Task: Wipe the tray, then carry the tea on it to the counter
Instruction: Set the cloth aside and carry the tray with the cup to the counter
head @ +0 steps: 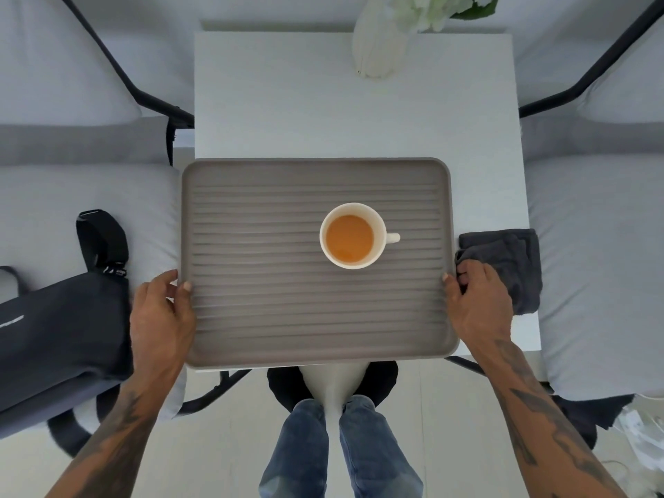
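Observation:
A grey ribbed tray [251, 300] lies over the near end of a white table [323, 113], its near edge past the table's edge. A white cup of orange-brown tea [352, 236] stands on the tray right of centre, handle pointing right. My left hand [161, 318] grips the tray's left rim, thumb on top. On the right rim my right hand [474, 303] holds on the same way. A dark grey cloth [510, 260] lies on the table just beyond my right hand, touching the knuckles.
A white vase with pale flowers [381, 44] stands at the table's far end. Grey cushioned chairs [603, 246] with black frames flank the table. A dark bag [61, 336] rests on the left chair. My jeans-clad legs [341, 451] are below the tray.

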### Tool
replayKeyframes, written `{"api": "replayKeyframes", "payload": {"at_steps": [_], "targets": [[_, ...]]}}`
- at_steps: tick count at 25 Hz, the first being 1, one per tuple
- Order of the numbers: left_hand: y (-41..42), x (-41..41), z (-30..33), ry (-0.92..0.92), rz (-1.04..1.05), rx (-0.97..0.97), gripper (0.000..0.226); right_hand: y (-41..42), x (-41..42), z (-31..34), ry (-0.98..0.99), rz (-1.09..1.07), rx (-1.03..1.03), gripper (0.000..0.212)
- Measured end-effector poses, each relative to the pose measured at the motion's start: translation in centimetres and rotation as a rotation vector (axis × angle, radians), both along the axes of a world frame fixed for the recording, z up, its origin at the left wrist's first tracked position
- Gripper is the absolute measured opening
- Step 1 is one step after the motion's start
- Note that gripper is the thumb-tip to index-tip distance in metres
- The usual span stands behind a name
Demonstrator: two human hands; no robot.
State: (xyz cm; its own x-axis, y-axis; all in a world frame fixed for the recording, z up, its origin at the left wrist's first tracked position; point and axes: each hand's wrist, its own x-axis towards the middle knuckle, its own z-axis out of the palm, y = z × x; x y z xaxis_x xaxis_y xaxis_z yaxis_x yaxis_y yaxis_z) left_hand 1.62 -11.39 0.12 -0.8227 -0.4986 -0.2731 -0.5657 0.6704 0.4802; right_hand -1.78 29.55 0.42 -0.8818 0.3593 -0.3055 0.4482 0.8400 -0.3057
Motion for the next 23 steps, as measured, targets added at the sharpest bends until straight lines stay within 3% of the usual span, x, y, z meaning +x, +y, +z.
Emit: {"api": "replayKeyframes", "payload": {"at_steps": [4,8,11,23], "targets": [[-0.4,-0.4,-0.3,-0.029,0.03,0.105,0.027,0.5,-0.9,-0.1,-0.024,0.002,-0.106,0.017],[-0.1,-0.3,0.2,-0.034,0.109,0.155,0.02,0.7,-1.5,0.0,-0.054,-0.19,-0.28,0.013],[-0.1,0.3,0.3,-0.035,0.155,0.162,0.022,0.1,-0.9,-0.2,0.012,-0.331,-0.385,0.023],[-2.8,4.3,4.6,0.051,0.218,0.19,0.022,-4.0,0.6,5.3,0.284,-0.306,-0.396,0.014]]}}
